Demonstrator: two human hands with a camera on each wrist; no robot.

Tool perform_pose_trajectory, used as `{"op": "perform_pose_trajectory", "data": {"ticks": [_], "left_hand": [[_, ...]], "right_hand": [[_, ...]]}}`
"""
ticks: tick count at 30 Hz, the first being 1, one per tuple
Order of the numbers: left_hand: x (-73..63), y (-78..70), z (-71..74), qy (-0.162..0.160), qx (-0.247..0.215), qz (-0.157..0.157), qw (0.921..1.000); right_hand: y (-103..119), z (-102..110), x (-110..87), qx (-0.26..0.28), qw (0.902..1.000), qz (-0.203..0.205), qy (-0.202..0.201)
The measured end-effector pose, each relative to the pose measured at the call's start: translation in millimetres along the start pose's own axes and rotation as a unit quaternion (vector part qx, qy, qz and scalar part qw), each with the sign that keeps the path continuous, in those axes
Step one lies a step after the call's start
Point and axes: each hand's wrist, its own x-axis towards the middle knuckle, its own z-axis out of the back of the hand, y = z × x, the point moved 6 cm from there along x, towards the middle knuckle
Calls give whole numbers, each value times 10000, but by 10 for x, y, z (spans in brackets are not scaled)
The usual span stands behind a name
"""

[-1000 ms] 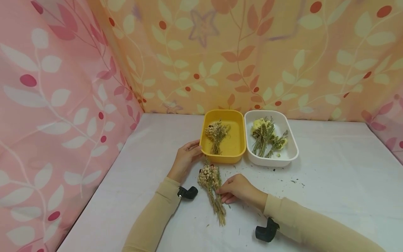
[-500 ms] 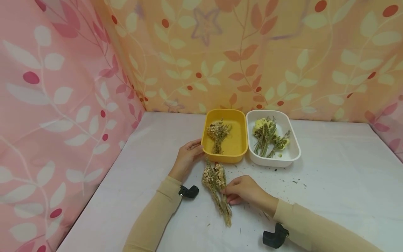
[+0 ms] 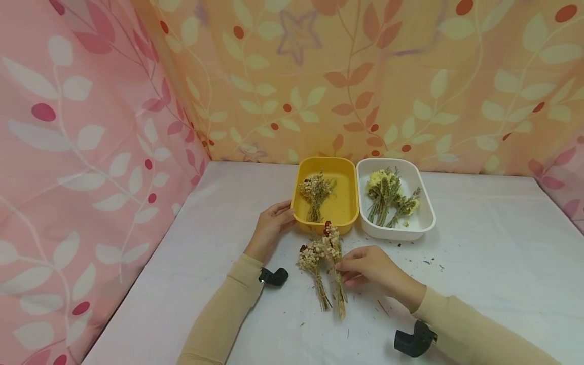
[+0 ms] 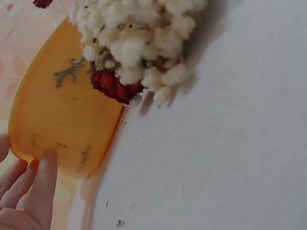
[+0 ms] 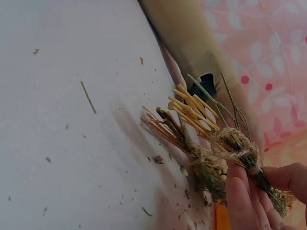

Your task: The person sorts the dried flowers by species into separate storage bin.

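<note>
My right hand (image 3: 360,266) pinches a dried flower bunch (image 3: 334,261) by its twine-bound stems (image 5: 236,145) and lifts it just off the white table. A second dried bunch (image 3: 313,268) lies on the table right beside it. My left hand (image 3: 271,225) rests its fingers (image 4: 42,178) against the near left corner of the yellow tray (image 3: 347,200), which holds one dried bunch (image 3: 315,195). In the left wrist view the lifted bunch's white and red heads (image 4: 132,48) hang close to the yellow tray (image 4: 57,115).
A white tray (image 3: 422,213) with green and yellow dried bunches (image 3: 388,195) stands right of the yellow one. Plant crumbs litter the table (image 3: 479,253) near the trays. Leaf-patterned curtains (image 3: 91,126) close in the left and back sides.
My right hand has separated one bunch from the pair and raised it toward the yellow tray; the other bunch stays on the table. The left hand has not moved.
</note>
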Motion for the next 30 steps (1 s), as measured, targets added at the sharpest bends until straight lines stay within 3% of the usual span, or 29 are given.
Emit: {"op": "perform_pose_trajectory", "data": {"ticks": [17, 30], "left_hand": [[7, 12, 3, 21, -85, 44, 10000], [11, 20, 3, 20, -101, 69, 9999]], "right_hand": [[370, 184, -105, -89, 9982, 572, 164], [592, 294, 114, 209, 9983, 528, -119]]}}
